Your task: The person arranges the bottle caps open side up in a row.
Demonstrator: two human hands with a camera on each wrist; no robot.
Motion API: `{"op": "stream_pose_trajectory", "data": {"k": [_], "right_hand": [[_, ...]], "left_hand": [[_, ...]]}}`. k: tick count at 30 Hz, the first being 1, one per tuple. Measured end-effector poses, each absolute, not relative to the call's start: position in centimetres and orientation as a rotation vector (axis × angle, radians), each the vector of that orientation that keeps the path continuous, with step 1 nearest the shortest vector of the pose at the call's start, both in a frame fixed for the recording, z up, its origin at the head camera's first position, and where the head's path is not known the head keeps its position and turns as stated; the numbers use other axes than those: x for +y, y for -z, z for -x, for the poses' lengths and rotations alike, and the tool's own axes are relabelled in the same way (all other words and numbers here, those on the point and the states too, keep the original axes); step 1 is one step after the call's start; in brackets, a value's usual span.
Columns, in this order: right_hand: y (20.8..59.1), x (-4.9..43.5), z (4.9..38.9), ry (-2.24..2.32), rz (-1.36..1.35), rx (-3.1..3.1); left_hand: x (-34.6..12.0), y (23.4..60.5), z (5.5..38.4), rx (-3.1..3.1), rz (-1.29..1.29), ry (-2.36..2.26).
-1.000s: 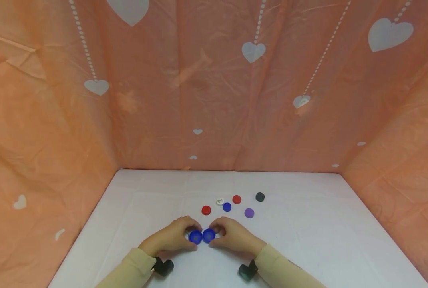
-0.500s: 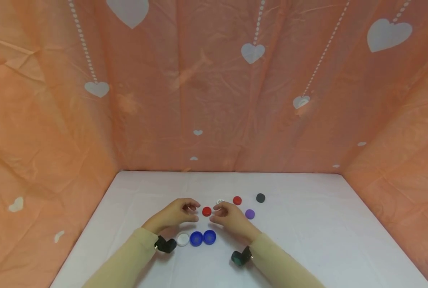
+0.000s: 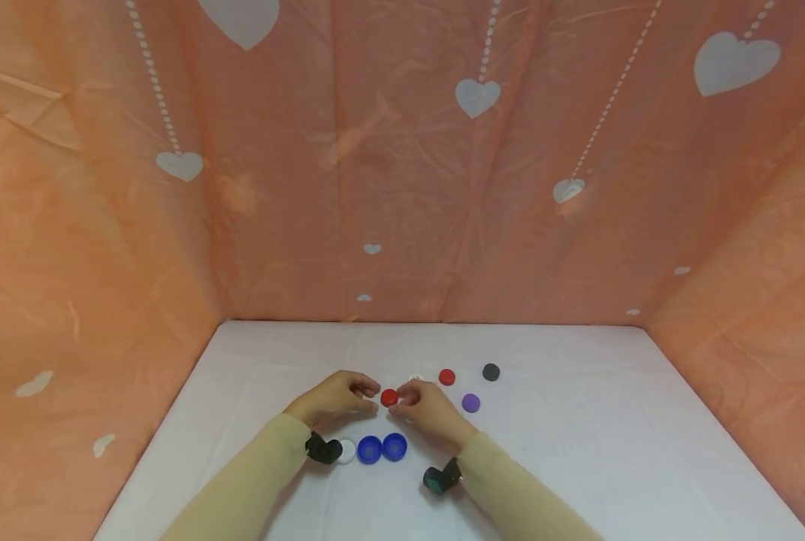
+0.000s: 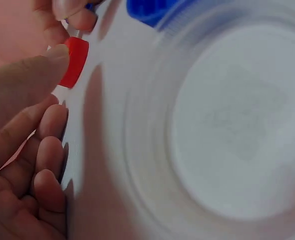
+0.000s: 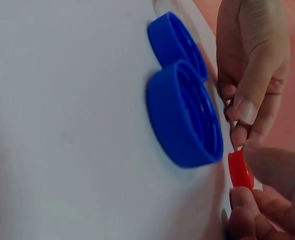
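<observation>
Both hands meet at one red cap [image 3: 388, 397] that lies on the white table [image 3: 578, 451], a little behind the row of caps near the person. The left hand [image 3: 331, 400] has its fingers curled, and its thumb [image 4: 35, 75] presses on the side of the red cap. The right hand [image 3: 429, 409] is also curled, and its fingertips [image 5: 245, 112] touch the same cap from the other side. In front of the hands, one white cap [image 3: 345, 451] and two blue caps [image 3: 382, 448] lie side by side.
</observation>
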State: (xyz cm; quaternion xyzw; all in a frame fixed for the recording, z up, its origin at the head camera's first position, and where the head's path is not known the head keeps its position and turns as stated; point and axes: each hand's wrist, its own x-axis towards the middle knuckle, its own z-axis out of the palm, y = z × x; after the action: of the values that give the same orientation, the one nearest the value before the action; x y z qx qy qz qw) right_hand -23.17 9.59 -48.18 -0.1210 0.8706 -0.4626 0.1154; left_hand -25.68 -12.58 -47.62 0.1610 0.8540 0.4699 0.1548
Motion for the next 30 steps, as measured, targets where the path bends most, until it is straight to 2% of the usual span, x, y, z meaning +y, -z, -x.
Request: {"op": "stream_pose_trajectory", "data": {"k": [13, 30], "right_hand": [[47.5, 8.8, 22.7, 1.365, 0.211, 2.588], [47.9, 7.8, 22.8, 1.362, 0.170, 2.595]], "left_hand": [[-11.8, 47.6, 25.8, 2.471, -0.430, -1.314], [-11.4, 48.1, 25.8, 2.525, -0.386, -1.298]]}}
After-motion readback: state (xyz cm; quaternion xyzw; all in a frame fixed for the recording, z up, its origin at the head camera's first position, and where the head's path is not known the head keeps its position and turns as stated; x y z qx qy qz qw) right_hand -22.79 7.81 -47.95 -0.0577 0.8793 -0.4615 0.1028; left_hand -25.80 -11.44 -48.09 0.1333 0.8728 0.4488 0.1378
